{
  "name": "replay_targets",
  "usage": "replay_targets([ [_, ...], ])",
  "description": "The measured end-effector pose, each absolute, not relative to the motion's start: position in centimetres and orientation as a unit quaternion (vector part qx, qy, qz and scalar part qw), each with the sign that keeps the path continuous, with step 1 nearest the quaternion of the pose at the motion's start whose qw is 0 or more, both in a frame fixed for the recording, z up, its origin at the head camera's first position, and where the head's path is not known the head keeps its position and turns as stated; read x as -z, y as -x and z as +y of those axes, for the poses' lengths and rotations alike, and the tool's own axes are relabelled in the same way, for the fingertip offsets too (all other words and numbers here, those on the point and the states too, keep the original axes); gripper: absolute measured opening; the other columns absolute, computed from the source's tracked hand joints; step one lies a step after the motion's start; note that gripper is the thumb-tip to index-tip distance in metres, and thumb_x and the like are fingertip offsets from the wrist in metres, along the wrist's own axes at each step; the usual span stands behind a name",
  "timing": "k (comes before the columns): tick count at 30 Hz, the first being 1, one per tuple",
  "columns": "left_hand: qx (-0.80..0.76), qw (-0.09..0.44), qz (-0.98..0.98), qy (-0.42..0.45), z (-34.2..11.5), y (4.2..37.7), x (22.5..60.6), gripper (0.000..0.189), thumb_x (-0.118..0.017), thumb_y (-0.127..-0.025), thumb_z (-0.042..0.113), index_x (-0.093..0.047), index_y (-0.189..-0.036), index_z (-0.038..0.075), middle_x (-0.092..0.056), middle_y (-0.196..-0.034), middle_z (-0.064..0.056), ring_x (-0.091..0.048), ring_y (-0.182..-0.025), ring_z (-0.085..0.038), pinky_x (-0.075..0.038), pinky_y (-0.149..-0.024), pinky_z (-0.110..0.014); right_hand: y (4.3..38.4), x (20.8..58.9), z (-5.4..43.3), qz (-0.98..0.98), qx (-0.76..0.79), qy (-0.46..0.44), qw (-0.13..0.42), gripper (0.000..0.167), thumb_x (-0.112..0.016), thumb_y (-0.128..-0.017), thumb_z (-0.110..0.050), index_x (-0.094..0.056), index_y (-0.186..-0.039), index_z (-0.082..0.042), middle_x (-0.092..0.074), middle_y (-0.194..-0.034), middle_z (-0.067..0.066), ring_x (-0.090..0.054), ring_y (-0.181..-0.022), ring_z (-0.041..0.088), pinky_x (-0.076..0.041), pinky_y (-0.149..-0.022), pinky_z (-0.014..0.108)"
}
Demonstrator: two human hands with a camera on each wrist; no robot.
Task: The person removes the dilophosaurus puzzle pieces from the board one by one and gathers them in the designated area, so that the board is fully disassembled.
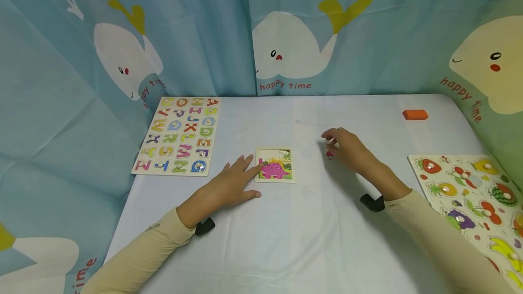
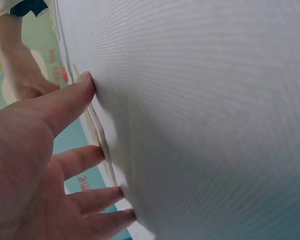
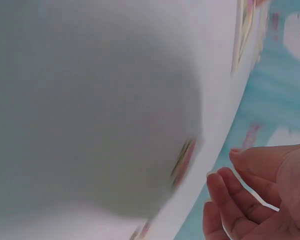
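Observation:
A small square picture puzzle (image 1: 278, 171) with a pink dinosaur lies mid-table; its upper left part shows a pale bare surface. My left hand (image 1: 229, 184) lies at the puzzle's left side, fingers spread, the index fingertip on its edge. In the left wrist view the fingers (image 2: 82, 162) reach along the frame's edge. Farther right, my right hand (image 1: 346, 149) hovers with loosely bent fingers over a small puzzle piece (image 1: 329, 154) with a pink mushroom picture. The right wrist view shows nothing between the thumb and fingers (image 3: 227, 200), and a blurred piece (image 3: 183, 164) on the table.
A wooden alphabet board (image 1: 173, 137) lies at the back left. On the right is a fruit puzzle board (image 1: 421, 180) with knobbed pieces, and behind it an orange block (image 1: 415, 115). A whale-print curtain (image 1: 229, 35) borders the white table (image 1: 261, 239).

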State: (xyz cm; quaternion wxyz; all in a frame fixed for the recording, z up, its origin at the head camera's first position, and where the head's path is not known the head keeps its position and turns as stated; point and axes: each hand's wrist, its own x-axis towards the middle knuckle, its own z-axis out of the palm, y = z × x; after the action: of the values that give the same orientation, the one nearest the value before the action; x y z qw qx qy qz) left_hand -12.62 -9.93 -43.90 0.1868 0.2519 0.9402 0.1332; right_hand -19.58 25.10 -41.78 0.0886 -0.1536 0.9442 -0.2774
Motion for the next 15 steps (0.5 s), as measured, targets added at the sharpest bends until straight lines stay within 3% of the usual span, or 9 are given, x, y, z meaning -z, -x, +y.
replay_targets([
  [10, -0.133, 0.191, 0.940, -0.252, -9.9, 12.7, 44.0, 0.081, -0.068, -0.100, 0.055, -0.035, -0.167, 0.025, -0.020, -0.176, -0.014, -0.017, -0.162, -0.039, -0.024, -0.125, -0.066, 18.8, 43.1, 17.7, 0.935, 0.247, 0.238, 0.085, 0.050, -0.074, -0.098, -0.006, -0.057, -0.145, 0.001, -0.062, -0.143, 0.020, -0.059, -0.131, 0.039, -0.048, -0.112, 0.057],
  [15, -0.130, 0.194, 0.940, -0.249, -9.9, 12.7, 43.9, 0.080, -0.068, -0.100, 0.054, -0.036, -0.167, 0.025, -0.020, -0.176, -0.013, -0.017, -0.163, -0.039, -0.024, -0.125, -0.065, 18.5, 43.1, 15.9, 0.946, 0.180, 0.252, 0.099, 0.055, -0.079, -0.097, -0.018, -0.059, -0.147, -0.006, -0.064, -0.143, 0.016, -0.056, -0.134, 0.039, -0.046, -0.110, 0.060],
])
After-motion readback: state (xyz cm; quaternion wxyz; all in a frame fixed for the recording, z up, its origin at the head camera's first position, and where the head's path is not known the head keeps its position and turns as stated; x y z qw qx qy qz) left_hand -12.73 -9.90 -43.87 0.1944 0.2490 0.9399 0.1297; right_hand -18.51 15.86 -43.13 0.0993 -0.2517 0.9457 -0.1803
